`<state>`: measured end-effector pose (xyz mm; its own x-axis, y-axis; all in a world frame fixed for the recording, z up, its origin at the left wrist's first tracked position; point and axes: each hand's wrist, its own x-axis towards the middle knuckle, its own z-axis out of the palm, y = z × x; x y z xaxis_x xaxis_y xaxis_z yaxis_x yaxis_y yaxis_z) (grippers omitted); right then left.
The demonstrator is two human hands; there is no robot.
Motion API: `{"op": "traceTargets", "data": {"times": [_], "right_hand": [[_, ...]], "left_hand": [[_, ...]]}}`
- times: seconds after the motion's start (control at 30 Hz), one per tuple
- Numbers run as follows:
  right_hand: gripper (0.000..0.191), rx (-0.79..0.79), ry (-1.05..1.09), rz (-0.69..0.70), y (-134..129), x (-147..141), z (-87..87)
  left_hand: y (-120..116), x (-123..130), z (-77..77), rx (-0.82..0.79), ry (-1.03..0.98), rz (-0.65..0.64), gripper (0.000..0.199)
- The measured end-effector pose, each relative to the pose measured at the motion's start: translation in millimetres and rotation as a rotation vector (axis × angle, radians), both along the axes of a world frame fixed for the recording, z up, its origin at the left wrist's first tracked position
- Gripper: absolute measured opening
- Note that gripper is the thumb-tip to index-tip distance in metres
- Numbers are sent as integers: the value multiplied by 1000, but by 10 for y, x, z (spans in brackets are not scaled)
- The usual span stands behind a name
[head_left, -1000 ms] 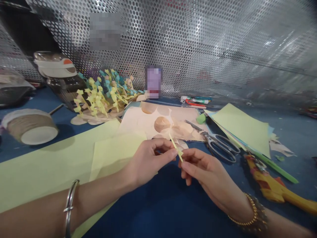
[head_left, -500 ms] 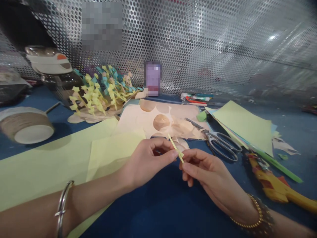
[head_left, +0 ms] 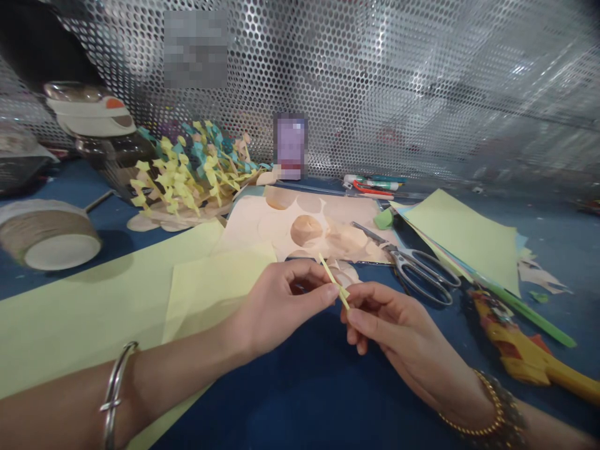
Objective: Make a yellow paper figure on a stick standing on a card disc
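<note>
A narrow pale yellow paper strip (head_left: 334, 281), bent near its lower end, is pinched at the middle of the head view. My left hand (head_left: 281, 306) holds its upper part between thumb and fingertips. My right hand (head_left: 391, 328) grips the lower end from the other side, and the fingertips nearly meet. Below them lies a wide pale yellow paper sheet (head_left: 94, 319) under my left forearm. Steel scissors (head_left: 419, 272) rest to the right of my right hand, with their loops toward me.
Peach paper with circular cut-outs (head_left: 304, 228) lies ahead, behind it a folded yellow-and-teal paper craft (head_left: 187, 175). A twine-wrapped pan (head_left: 49, 237), glass jar (head_left: 112, 153), pens (head_left: 370, 184), coloured paper stack (head_left: 462, 240) and yellow tool (head_left: 520, 362) sit on the blue mat.
The view has shifted slightly, with the table items spreading outward. Both hands still pinch the strip and have barely moved.
</note>
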<state>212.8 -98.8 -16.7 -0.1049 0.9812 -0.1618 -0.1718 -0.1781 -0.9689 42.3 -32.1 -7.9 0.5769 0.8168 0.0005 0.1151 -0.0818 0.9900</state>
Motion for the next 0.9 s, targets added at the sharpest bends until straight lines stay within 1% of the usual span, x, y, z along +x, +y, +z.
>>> {"op": "traceTargets", "data": {"times": [0.13, 0.4, 0.9], "right_hand": [[8, 0, -6, -3, 3, -1, -6], [12, 36, -7, 10, -5, 15, -25], [13, 32, 5, 22, -5, 21, -47]], "left_hand": [[-11, -15, -1, -3, 12, 4, 15], [5, -3, -2, 10, 33, 4, 17], [5, -7, -13, 32, 37, 13, 20]]}}
